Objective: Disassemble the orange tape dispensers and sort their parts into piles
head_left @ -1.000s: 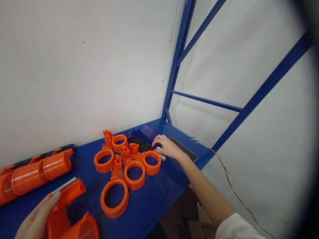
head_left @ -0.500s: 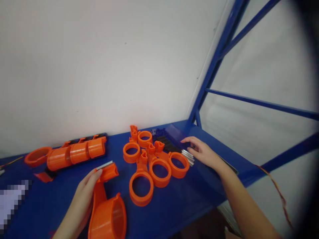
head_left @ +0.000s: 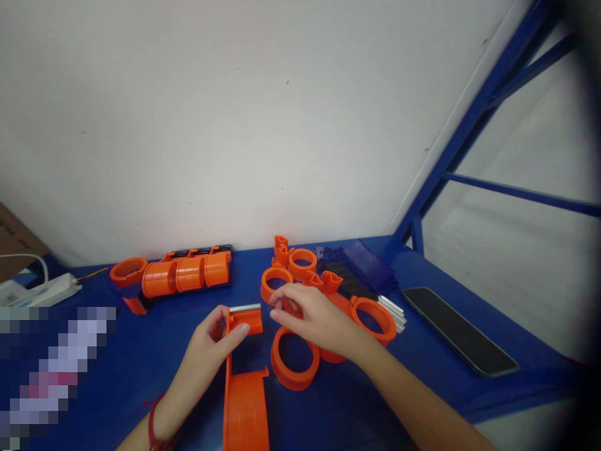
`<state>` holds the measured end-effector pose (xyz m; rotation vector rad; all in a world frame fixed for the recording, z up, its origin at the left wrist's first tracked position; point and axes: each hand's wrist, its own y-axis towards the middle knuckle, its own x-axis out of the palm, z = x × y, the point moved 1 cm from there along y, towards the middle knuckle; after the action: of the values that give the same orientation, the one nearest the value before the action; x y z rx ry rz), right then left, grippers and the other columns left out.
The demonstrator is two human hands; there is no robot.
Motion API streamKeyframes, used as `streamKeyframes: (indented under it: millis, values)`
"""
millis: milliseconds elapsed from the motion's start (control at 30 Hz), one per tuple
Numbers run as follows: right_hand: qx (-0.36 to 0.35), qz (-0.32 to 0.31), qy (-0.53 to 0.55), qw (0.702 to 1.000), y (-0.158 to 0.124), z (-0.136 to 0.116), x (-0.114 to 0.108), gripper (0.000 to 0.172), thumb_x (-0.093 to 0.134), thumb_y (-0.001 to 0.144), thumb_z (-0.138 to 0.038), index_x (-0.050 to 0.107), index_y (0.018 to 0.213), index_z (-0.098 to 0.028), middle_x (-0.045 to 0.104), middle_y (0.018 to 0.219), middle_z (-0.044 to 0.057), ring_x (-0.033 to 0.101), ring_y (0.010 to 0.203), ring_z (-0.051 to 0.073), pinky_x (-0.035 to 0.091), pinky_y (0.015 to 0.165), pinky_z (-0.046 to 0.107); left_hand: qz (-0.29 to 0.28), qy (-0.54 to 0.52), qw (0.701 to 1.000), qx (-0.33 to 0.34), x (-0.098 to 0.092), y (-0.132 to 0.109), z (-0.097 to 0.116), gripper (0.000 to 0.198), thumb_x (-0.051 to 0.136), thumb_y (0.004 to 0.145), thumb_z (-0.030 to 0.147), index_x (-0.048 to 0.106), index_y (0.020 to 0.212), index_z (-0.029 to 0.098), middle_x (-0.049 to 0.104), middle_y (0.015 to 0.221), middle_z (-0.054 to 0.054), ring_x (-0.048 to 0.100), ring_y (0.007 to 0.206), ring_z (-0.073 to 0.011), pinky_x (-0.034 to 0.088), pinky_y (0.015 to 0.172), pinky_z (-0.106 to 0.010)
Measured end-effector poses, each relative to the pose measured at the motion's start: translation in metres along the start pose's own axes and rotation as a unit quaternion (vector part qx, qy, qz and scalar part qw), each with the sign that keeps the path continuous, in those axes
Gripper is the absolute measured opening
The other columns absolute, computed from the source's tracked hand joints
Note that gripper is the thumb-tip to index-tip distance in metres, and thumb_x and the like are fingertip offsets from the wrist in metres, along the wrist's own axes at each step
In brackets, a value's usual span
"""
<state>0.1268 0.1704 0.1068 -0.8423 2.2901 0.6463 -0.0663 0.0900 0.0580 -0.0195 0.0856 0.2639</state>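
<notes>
We see a risk at the serrated metal strip: if the left hand slips, its edge could nick a finger, and a loosened grip could let the orange plastic housing drop or tip. The left fingers and thumb close around the housing's upper end, holding it above the blue bench, just left of the crowded orange rings. The housing is ribbed and curved, with the strip along its top edge. The right hand arches, partly closed, over the rings, where a careless move could knock them; we cannot tell whether it holds anything.
</notes>
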Motion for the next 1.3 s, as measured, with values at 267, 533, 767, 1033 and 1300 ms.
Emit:
streamKeyframes:
  millis: [267, 533, 767, 1033, 1300]
  values:
    - [0.014, -0.036, 0.047, 0.998, 0.014, 0.001, 0.014, 0.009, 0.062, 0.083, -0.026, 0.064, 0.081, -0.017, 0.059, 0.073, -0.002, 0.049, 0.065, 0.011, 0.035, 0.06, 0.022, -0.062, 0.011, 0.998, 0.008, 0.003, -0.004, -0.002, 0.023, 0.075, 0.068, 0.035, 0.058, 0.073, 0.02, 0.058, 0.067, 0.004, 0.054, 0.066, -0.0152, 0.044, 0.063, -0.023]
    - [0.083, -0.096, 0.057, 0.99, 0.012, 0.005, 0.02, 0.011, 0.059, 0.085, -0.025, 0.06, 0.08, -0.016, 0.051, 0.061, -0.005, 0.047, 0.055, 0.008, 0.033, 0.05, 0.018, -0.061, 0.04, 0.997, 0.017, 0.003, -0.006, -0.002, 0.022, 0.071, 0.07, 0.033, 0.053, 0.067, 0.02, 0.047, 0.06, 0.007, 0.044, 0.058, -0.012, 0.037, 0.057, -0.021]
    - [0.13, -0.106, 0.027, 0.986, 0.012, -0.007, 0.015, 0.009, 0.06, 0.082, -0.024, 0.062, 0.078, -0.017, 0.05, 0.057, -0.005, 0.044, 0.052, 0.008, 0.028, 0.049, 0.019, -0.048, 0.048, 0.997, 0.029, 0.002, -0.006, 0.004, 0.023, 0.072, 0.068, 0.031, 0.051, 0.064, 0.02, 0.043, 0.058, 0.007, 0.04, 0.054, -0.0111, 0.034, 0.051, -0.02]
    - [0.15, -0.098, 0.031, 0.983, 0.003, -0.008, 0.01, 0.008, 0.06, 0.082, -0.024, 0.063, 0.078, -0.017, 0.051, 0.058, -0.006, 0.045, 0.053, 0.008, 0.03, 0.05, 0.02, -0.04, 0.064, 0.996, 0.037, -0.003, -0.007, 0.003, 0.022, 0.072, 0.067, 0.031, 0.053, 0.064, 0.02, 0.047, 0.058, 0.006, 0.043, 0.054, -0.0114, 0.036, 0.051, -0.021]
    - [0.167, -0.062, 0.043, 0.983, -0.013, -0.002, 0.003, 0.01, 0.058, 0.082, -0.023, 0.058, 0.073, -0.018, 0.047, 0.056, -0.006, 0.042, 0.051, 0.008, 0.028, 0.047, 0.02, -0.033, 0.051, 0.998, 0.033, -0.004, -0.008, 0.005, 0.026, 0.075, 0.064, 0.033, 0.052, 0.062, 0.021, 0.047, 0.056, 0.007, 0.045, 0.054, -0.0119, 0.039, 0.05, -0.02]
